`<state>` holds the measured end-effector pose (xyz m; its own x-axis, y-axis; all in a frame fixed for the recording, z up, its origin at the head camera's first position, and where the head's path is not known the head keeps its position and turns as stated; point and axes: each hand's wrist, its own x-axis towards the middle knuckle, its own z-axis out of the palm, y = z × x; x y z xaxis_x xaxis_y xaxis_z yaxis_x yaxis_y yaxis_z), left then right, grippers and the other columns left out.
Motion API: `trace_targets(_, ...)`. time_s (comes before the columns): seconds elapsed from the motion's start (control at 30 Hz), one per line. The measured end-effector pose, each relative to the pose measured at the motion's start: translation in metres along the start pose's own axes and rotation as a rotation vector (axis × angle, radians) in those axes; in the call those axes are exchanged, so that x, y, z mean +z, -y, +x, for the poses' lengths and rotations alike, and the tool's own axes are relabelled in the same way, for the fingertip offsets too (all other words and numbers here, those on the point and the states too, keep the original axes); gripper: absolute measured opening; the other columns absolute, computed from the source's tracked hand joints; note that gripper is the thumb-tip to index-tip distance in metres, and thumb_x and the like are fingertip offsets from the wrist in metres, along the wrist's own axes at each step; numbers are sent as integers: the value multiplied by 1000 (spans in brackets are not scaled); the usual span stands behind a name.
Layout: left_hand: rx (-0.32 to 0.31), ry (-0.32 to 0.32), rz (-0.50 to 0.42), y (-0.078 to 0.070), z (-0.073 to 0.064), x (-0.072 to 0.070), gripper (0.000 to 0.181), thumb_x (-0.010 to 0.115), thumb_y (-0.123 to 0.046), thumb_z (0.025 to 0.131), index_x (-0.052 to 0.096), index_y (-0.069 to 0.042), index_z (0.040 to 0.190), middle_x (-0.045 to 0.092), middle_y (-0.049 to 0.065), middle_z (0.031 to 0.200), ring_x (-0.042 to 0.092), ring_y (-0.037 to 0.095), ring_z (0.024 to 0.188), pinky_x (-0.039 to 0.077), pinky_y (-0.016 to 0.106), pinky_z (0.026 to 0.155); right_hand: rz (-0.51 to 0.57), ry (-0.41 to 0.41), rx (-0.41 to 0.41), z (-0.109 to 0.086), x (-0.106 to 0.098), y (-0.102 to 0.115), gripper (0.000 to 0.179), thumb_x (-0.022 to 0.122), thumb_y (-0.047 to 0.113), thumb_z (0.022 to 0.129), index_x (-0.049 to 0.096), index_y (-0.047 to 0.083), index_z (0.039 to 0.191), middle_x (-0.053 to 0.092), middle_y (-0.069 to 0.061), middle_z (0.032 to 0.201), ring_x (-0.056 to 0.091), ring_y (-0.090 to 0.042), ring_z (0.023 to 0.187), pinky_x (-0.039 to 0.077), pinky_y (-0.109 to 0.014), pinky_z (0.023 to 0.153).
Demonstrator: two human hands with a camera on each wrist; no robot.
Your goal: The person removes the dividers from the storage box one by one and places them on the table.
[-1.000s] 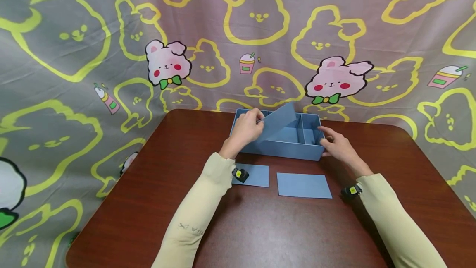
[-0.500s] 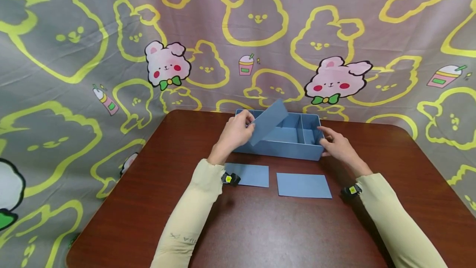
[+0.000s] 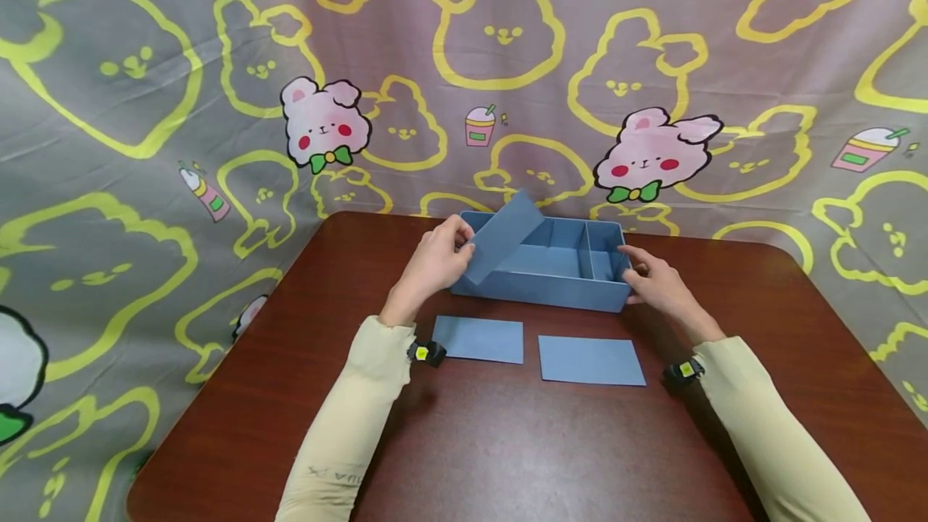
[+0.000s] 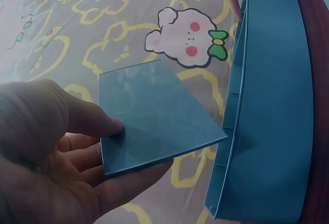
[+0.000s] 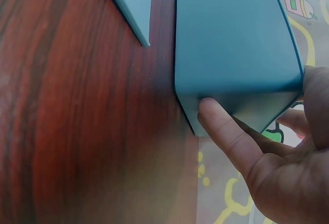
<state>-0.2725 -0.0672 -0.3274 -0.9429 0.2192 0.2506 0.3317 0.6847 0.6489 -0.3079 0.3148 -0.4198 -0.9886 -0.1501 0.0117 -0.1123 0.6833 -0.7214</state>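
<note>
A blue divided box stands at the back of the table, its compartments facing up. My left hand pinches a flat blue panel by one end between thumb and fingers. The panel is tilted above the left part of the box and hides some of it. In the left wrist view the thumb presses on the panel's face, with the fingers under it. At the box's right end my right hand holds the end wall; one finger touches it low on the outside in the right wrist view.
Two more flat blue panels lie in front of the box, a left one and a right one. The brown table ends at the back against a patterned curtain.
My left hand has moved left and slightly toward me with the panel, uncovering more of the box and the left loose panel. The right hand stays at the box's end.
</note>
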Motion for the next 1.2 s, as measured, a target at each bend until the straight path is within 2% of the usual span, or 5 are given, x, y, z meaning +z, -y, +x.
trace_targets(0.4, -33, -27, -10, 15, -7, -13, 13, 60, -14, 96, 59, -7, 108, 66, 9, 99, 62, 23, 85, 50, 35, 74, -1, 0, 3, -4, 3, 4, 56, 46, 17, 100, 31, 14, 154, 54, -33, 124, 73, -28, 74, 59, -42, 73)
trace_targets(0.6, -34, -13, 2, 23, -12, -19, 11, 62, -16, 96, 60, -10, 104, 67, 9, 97, 62, 24, 85, 49, 36, 75, -2, -13, 12, -9, 5, 5, 56, 45, 16, 100, 30, 15, 154, 53, -33, 126, 73, -26, 74, 59, -42, 73)
trace_targets(1.2, -140, -59, 24, 53, -24, -46, 10, 66, -22, 94, 62, -14, 98, 71, 6, 91, 62, 23, 80, 45, 33, 69, -2, -18, 11, -9, 6, 5, 56, 45, 16, 100, 31, 14, 154, 54, -33, 124, 72, -25, 72, 59, -41, 72)
